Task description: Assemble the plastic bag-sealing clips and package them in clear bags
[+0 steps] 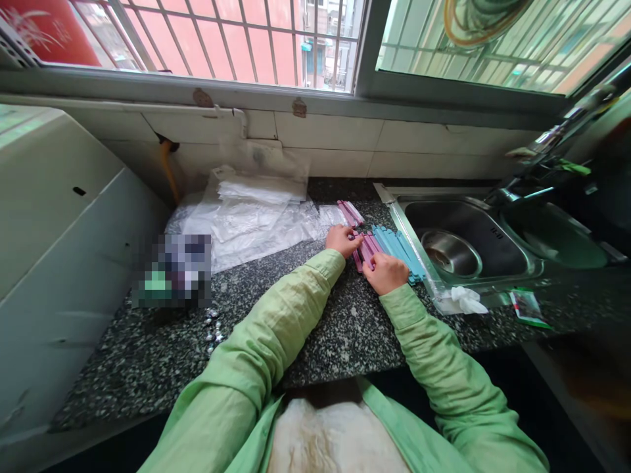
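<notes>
Several flat, narrow pink strips (pixel 369 246) lie side by side on the speckled counter, and both of my hands are on them. The fingers of my left hand (pixel 344 241) are drawn together at the upper left end of the strips. At their lower end my right hand (pixel 388 272) is curled, thumb and fingers closed on the strip ends. A row of similar light blue strips (pixel 397 247) lies just to the right, beside the sink. Behind my left hand are more pink strips (pixel 350 213), apparently in a clear wrapper. My fingers partly hide the pink strips.
Clear plastic bags (pixel 256 220) are heaped at the back left. Small shiny pieces (pixel 213 328) lie near a blurred-out item (pixel 175 270). On the right is a steel sink (pixel 463 213) holding a metal bowl (pixel 451 253); a crumpled tissue (pixel 468 300) and a small packet (pixel 530 307) lie in front.
</notes>
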Available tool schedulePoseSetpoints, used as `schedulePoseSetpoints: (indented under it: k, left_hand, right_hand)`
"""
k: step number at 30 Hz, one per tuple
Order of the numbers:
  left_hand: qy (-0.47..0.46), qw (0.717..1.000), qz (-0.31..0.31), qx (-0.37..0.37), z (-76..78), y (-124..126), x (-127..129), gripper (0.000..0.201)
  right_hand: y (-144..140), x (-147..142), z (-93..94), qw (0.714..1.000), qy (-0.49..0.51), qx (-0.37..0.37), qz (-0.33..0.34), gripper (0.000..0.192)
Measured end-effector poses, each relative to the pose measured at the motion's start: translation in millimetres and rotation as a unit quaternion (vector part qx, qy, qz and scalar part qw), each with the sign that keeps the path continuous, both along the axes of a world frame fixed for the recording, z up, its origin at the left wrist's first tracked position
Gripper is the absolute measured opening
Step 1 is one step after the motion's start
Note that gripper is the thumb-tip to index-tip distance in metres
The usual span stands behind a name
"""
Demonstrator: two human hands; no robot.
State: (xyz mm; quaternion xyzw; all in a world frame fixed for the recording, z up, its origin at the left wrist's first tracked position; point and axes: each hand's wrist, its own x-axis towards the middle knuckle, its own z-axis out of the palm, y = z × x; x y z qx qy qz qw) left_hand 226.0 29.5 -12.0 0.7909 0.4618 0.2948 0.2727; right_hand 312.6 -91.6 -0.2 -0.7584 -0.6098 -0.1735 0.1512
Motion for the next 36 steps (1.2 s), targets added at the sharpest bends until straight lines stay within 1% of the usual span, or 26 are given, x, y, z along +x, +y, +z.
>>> schedulePoseSetpoints:
  k: [6, 10, 15, 25, 27, 30, 33, 36]
  left_hand:
    - [0.091, 0.996, 0.010, -0.003, 8.5, -5.5, -1.4, 0.029]
    - [0.131, 0.991, 0.003, 0.000, 12.0, -6.8, -2.0, 0.032]
    - [0.150, 0.989, -0.002, -0.005, 12.3, -5.4, -2.2, 0.036]
    - [0.154, 0.988, -0.012, -0.017, 12.7, -1.8, -2.5, 0.037]
    - [0.142, 0.990, -0.014, -0.012, 13.8, 3.1, -2.9, 0.036]
    - [0.117, 0.993, -0.002, 0.000, 19.4, 19.1, -3.4, 0.031]
    - [0.109, 0.994, 0.031, -0.004, 28.8, 43.6, -2.9, 0.031]
    - [0.119, 0.990, 0.075, -0.024, 37.5, 68.5, -1.7, 0.032]
  right_hand:
    - [-0.8, -8.3, 4.6, 0.994, -0.007, -0.093, -0.058, 0.024]
    - [-1.3, -12.0, 10.0, 0.987, 0.008, -0.139, -0.074, 0.027]
    - [-2.2, -15.0, 15.1, 0.982, 0.004, -0.168, -0.079, 0.028]
    - [-6.3, -25.1, 26.4, 0.974, -0.011, -0.212, -0.081, 0.029]
    - [-6.9, -25.0, 32.9, 0.973, -0.011, -0.216, -0.079, 0.030]
    - [1.4, -21.8, 50.7, 0.978, -0.008, -0.198, -0.068, 0.033]
    - [26.8, -18.0, 71.1, 0.984, -0.014, -0.171, -0.056, 0.035]
    - [62.7, -15.4, 80.6, 0.977, -0.025, -0.199, -0.067, 0.033]
